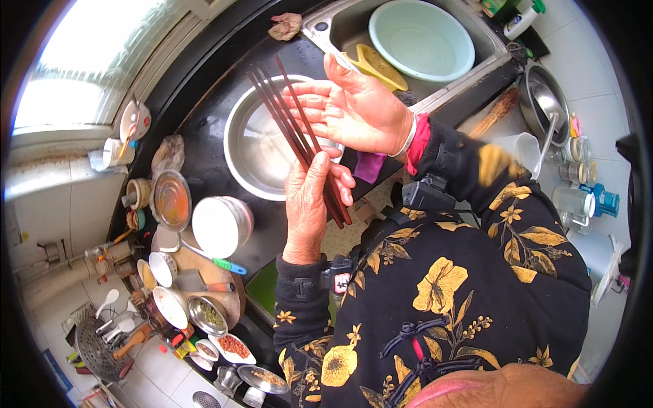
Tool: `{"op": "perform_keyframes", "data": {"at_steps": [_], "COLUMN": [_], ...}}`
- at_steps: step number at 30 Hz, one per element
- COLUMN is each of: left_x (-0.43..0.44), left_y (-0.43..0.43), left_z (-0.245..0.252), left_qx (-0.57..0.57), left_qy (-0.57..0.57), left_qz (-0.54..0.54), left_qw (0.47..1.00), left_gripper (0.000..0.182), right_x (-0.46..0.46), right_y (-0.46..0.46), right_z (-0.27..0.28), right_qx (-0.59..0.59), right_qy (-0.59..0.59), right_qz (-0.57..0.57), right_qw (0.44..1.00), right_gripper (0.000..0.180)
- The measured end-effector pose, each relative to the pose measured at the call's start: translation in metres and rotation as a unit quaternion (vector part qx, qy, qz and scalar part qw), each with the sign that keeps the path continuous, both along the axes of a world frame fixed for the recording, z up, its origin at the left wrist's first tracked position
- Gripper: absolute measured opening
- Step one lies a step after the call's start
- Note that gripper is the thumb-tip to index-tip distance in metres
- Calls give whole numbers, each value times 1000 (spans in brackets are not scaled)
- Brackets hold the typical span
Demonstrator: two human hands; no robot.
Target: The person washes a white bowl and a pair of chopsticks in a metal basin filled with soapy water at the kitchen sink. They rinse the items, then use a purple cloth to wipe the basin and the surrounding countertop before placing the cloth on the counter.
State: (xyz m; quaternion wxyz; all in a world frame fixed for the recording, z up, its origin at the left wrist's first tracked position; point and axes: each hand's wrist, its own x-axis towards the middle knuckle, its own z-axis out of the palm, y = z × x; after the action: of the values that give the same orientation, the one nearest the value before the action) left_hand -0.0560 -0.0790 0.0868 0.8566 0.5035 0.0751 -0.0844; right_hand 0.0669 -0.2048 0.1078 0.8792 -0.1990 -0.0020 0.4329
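Note:
Several dark reddish-brown chopsticks [293, 120] slant in a loose fan, gripped near their lower part by my left hand [312, 191]. The thumb presses on the front of the bundle, and the thicker ends stick out below the fingers. Palm up and fingers spread, my right hand [352, 104] is beside the upper part of the chopsticks. Some of its fingers pass behind them; whether they touch, I cannot tell. Below both hands, a round metal basin [250, 163] with clear water stands on the black countertop [209, 122].
A steel sink [347, 25] holds a pale green basin [421, 38] and a yellow plastic item [380, 66]. A purple cloth [370, 166] hangs by the counter edge. Left stand a white bowl [217, 227], a metal lid [172, 199], and a cleaver [191, 280] on a round cutting board [237, 301].

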Motion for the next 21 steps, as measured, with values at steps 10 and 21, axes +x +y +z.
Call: {"op": "perform_keyframes", "data": {"at_steps": [10, 21], "left_x": [21, 67], "left_y": [4, 30], "left_z": [-29, -29], "left_qx": [-243, 206], "left_qy": [28, 45], "left_qz": [-64, 49], "left_qw": [968, 976], "left_gripper": [29, 24], "right_x": [44, 55], "right_y": [57, 98], "right_z": [-27, -28], "right_qx": [-37, -279], "right_qy": [-82, -235], "right_qz": [41, -170], "right_qw": [995, 916], "right_gripper": [33, 22]}}
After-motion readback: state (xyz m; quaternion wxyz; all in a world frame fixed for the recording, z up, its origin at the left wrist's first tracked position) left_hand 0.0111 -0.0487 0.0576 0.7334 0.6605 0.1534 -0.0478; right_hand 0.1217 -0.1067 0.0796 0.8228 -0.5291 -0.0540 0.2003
